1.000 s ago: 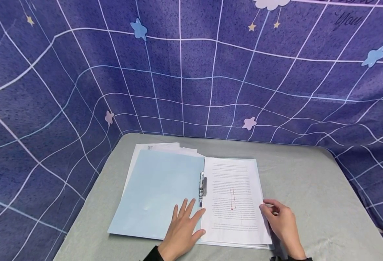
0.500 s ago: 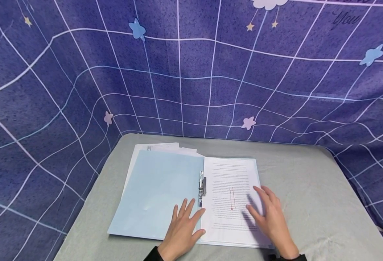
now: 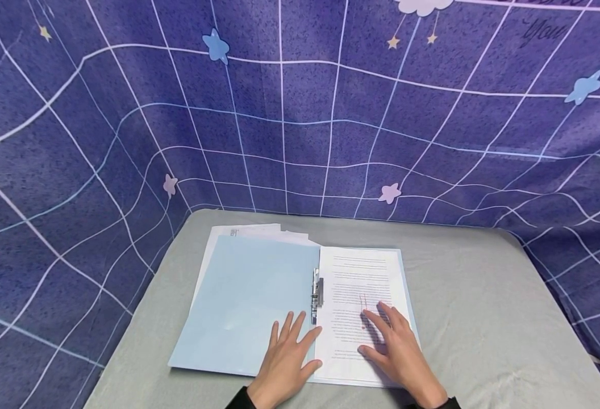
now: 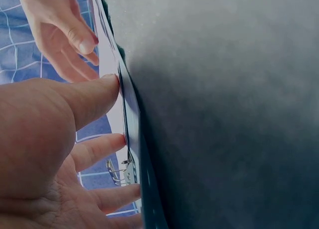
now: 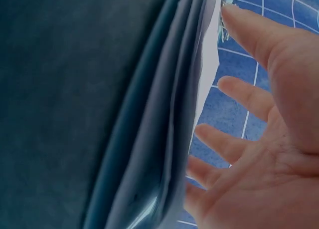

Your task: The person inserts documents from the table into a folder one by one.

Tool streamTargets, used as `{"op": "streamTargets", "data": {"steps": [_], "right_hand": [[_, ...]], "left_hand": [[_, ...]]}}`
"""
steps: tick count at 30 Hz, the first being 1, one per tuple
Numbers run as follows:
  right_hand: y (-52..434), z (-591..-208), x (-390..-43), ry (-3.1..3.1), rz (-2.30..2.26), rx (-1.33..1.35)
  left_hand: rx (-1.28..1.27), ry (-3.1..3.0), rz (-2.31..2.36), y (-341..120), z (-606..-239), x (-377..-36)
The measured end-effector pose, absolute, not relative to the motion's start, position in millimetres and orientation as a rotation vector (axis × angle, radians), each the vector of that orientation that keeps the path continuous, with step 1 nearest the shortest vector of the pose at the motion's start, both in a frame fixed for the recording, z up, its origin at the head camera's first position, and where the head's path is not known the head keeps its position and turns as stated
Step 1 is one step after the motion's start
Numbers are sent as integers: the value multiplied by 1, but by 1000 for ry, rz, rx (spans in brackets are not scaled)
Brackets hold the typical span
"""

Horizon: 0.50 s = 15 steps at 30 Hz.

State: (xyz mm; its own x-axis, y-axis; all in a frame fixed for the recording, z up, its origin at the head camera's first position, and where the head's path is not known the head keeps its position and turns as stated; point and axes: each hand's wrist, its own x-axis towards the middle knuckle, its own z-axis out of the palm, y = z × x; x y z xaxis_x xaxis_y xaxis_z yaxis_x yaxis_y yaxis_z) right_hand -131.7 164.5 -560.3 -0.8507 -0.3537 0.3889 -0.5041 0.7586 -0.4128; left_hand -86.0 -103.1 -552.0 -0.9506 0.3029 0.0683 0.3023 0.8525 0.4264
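**Ana:** Printed white paper sheets (image 3: 359, 307) lie on the right half of the open pale-blue plastic folder (image 3: 249, 301), near the middle of the bench. The right hand (image 3: 399, 355) rests flat on the near part of the top page, fingers straight and spread, its grip released and nothing pinched.

**Ben:** And the left hand (image 3: 286, 358)?

**Ana:** Also flat and relaxed, fingers spread on the folder's left cover, thumb touching the left edge of the sheets, just near of the metal spring clip (image 3: 317, 295) at the spine. The left wrist view shows its fingertips (image 4: 107, 84) against the paper edge.

**Ben:** How would the stack handle?

**Ana:** I'd judge it light, thin and floppy; pages slide over each other and crease easily. The glossy folder looks slippery. Best taken at a free edge or corner, or pressed flat with the palm. The right wrist view shows the layers fanned loosely at the edge (image 5: 174, 114).

**Ben:** Surroundings?

**Ana:** More loose white sheets (image 3: 249, 230) stick out beyond the folder's far-left corner. The grey cloth-covered bench (image 3: 484, 295) is slightly wrinkled. Behind and to both sides hangs a purple fabric backdrop (image 3: 300, 113) with white grid lines and stars.
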Motion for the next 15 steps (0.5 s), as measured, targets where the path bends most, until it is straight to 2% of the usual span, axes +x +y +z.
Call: {"op": "streamTargets", "data": {"steps": [15], "right_hand": [[161, -558, -130, -2831, 619, 641]], "left_hand": [[505, 3045, 677, -103, -554, -86]]}}
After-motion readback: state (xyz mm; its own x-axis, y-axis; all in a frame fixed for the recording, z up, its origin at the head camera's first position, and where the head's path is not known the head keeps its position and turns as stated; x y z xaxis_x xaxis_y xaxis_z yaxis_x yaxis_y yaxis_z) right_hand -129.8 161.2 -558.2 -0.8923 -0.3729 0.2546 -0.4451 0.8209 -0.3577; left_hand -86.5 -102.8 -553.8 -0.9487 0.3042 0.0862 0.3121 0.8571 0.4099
